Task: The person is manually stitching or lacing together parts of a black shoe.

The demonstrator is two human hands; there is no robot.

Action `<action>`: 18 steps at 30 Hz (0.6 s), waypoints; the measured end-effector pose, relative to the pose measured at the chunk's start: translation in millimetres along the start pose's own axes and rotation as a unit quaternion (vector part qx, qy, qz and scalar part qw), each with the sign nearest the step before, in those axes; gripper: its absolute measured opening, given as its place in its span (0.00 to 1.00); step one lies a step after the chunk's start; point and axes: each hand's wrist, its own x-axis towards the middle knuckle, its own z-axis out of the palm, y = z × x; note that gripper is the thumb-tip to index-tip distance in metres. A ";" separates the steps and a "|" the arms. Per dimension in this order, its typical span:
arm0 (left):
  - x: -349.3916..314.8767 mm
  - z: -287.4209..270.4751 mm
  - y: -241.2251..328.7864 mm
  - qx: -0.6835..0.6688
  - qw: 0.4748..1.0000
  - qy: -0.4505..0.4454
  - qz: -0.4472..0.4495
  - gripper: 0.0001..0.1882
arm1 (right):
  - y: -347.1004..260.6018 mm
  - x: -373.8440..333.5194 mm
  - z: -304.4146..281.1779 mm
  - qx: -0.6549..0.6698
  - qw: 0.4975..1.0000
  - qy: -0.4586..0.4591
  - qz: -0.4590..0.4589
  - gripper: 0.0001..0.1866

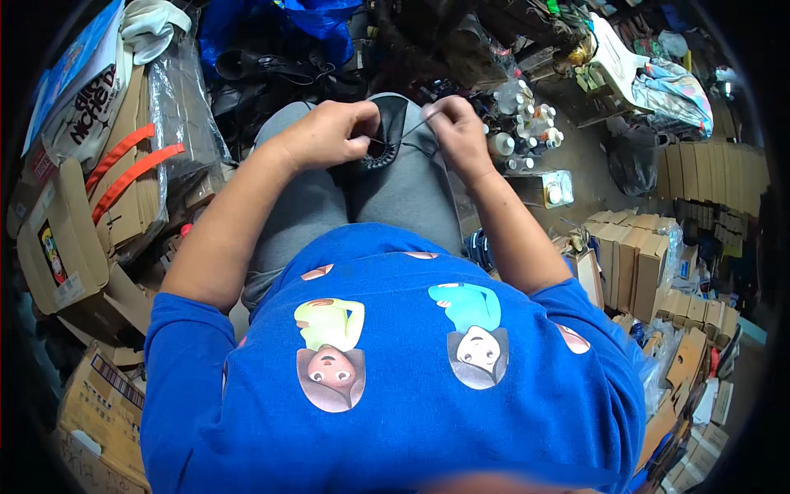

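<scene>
A blue printed shirt (395, 387) fills the near foreground, and grey trousers (395, 193) cover the lap beyond it. On the lap, between the knees, a black shoe (387, 132) is held upright, its stitched edge turned toward the wearer. The left hand (329, 132) is curled against the shoe's left side, its fingers (366, 123) pressed together and wrapped over the rim, so that the shoe lies partly under them. The right hand (457, 132) is set at the shoe's right side, its thumb and forefinger pinched together on a thin thread (411, 128) that is stretched from the shoe's edge; whether a needle is held cannot be told. The two hands are kept close, with the shoe's top showing between them.

To the left, flattened cardboard boxes (74, 239) and orange straps (132, 169) are stacked. To the right, small folded cartons (634, 263) are lined up. Just beyond the right hand, a cluster of white bottles (522, 123) is seen on the floor, and further off dark shoes (271, 70) are piled.
</scene>
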 end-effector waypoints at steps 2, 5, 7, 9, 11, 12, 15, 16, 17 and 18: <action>-5.2 -13.2 -12.1 -0.031 0.999 0.005 -0.042 0.10 | 1.4 6.0 1.6 0.394 0.913 0.029 0.102 0.18; -18.5 -39.5 -27.2 -0.064 0.997 0.032 -0.005 0.11 | 3.1 5.5 -3.8 0.669 0.709 0.021 0.222 0.21; -23.5 -48.6 -26.9 -0.055 0.992 0.089 -0.075 0.11 | 5.6 -1.1 -6.8 0.758 0.602 -0.113 0.224 0.22; -20.2 -44.5 -16.5 -0.015 0.981 0.162 -0.104 0.07 | 8.2 -7.2 -8.1 0.730 0.626 -0.098 0.257 0.23; -10.5 -32.8 -0.4 -0.424 0.855 0.262 -0.144 0.12 | 9.2 -10.6 -6.4 0.705 0.651 -0.071 0.272 0.24; -5.9 -23.4 6.9 -0.532 0.801 0.248 -0.123 0.22 | 9.0 -11.8 -6.4 0.692 0.664 -0.059 0.277 0.24; 3.0 -8.3 14.1 -0.704 0.691 0.163 -0.032 0.22 | 7.0 -13.9 -10.1 0.654 0.708 -0.105 0.244 0.25; 2.0 -11.0 8.7 -0.717 0.685 0.128 -0.019 0.21 | 6.8 -16.3 -14.0 0.643 0.719 -0.076 0.254 0.25; 1.9 -13.4 2.9 -0.722 0.685 0.092 -0.016 0.22 | 7.3 -17.9 -18.6 0.607 0.757 -0.085 0.225 0.25; -1.3 -12.4 -4.1 -0.659 0.704 0.231 -0.131 0.24 | 9.3 -23.1 -22.3 0.564 0.794 -0.063 0.218 0.25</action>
